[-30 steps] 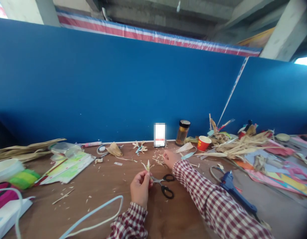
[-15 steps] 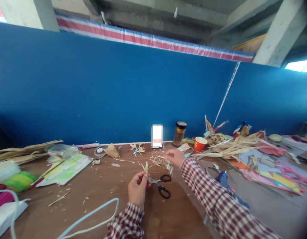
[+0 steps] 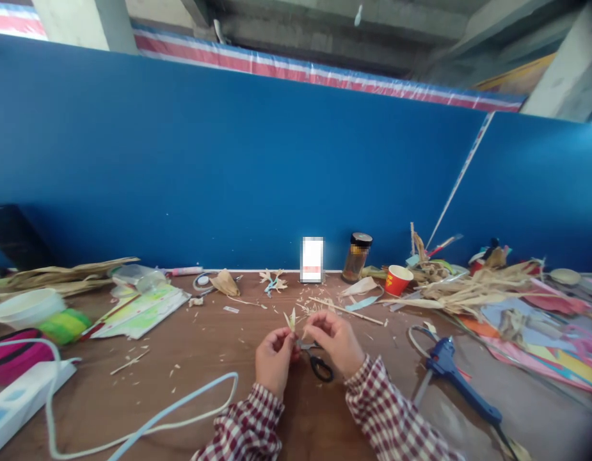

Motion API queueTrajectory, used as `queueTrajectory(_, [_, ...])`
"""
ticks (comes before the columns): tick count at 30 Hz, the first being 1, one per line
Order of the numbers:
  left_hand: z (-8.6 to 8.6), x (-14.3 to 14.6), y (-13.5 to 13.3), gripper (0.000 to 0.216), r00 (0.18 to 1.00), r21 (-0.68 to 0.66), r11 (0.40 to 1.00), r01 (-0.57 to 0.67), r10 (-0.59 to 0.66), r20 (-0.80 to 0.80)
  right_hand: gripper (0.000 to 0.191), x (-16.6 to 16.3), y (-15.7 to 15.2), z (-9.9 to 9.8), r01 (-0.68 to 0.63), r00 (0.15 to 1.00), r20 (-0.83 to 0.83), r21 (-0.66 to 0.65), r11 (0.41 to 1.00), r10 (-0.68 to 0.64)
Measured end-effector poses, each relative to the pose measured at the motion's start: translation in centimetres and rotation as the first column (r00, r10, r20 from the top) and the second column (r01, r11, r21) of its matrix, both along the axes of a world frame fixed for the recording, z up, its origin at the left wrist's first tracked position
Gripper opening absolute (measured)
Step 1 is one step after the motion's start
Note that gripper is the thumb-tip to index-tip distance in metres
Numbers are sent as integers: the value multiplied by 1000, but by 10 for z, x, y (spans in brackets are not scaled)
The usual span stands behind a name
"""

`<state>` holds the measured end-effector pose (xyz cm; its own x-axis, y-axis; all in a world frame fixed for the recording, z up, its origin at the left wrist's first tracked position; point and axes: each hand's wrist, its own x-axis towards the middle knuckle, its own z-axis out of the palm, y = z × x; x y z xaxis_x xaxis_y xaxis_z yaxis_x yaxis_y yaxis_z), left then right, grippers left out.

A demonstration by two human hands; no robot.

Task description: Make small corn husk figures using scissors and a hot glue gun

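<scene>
In the head view my left hand [image 3: 275, 358] pinches a small pale piece of corn husk [image 3: 292, 318] whose pointed tips stick up. My right hand [image 3: 336, 339] is close beside it, thumb and fingers pressed together; whatever is between them is too small to make out. Beneath the hands lie black-handled scissors [image 3: 321, 369], partly covered by my right hand. Just beyond, husk scraps [image 3: 319, 296] and a thin stalk [image 3: 348, 311] are scattered on the brown table [image 3: 204, 378].
A blue glue gun [image 3: 461, 378] rests at the right, with a red paper cup [image 3: 399, 280] and a lidded jar [image 3: 357, 257] behind. Dried husks [image 3: 473, 285] pile at far right. On the left are a power strip [image 3: 27, 400], a looping cable [image 3: 180, 406] and a painted sheet [image 3: 142, 314].
My right hand has come back from the scraps towards my left hand and now partly covers the scissors. My left hand still holds the husk piece. The view has shifted slightly left.
</scene>
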<state>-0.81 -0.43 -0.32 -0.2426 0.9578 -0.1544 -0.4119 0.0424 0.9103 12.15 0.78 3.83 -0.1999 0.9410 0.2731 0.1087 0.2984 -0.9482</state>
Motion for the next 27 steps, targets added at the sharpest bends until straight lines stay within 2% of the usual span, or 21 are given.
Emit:
queueTrajectory(4, [2,1,-1,36,999,-12,1000,-3,3,-35,12,-14,-11,-4,76,990,110,118,990,-89])
queueTrajectory(7, [1,2,-2,35,997,-22,999,38,-39,-69,11,-13,-9,-7,94,981,158,138,986,-116])
queueTrajectory(16, [-4,5,-4,29,990,19,992,122,-120,-75,10,-8,-4,-13,122,979,145,133,984,-141])
queueTrajectory(23, [1,6,-6,29,988,-17,991,133,-134,-74,9,-10,-6,-12,110,992,62,49,993,-113])
queueTrajectory(27, [3,7,-6,30,990,-14,992,125,-126,-71,9,-9,-5,-12,117,991,64,63,991,-121])
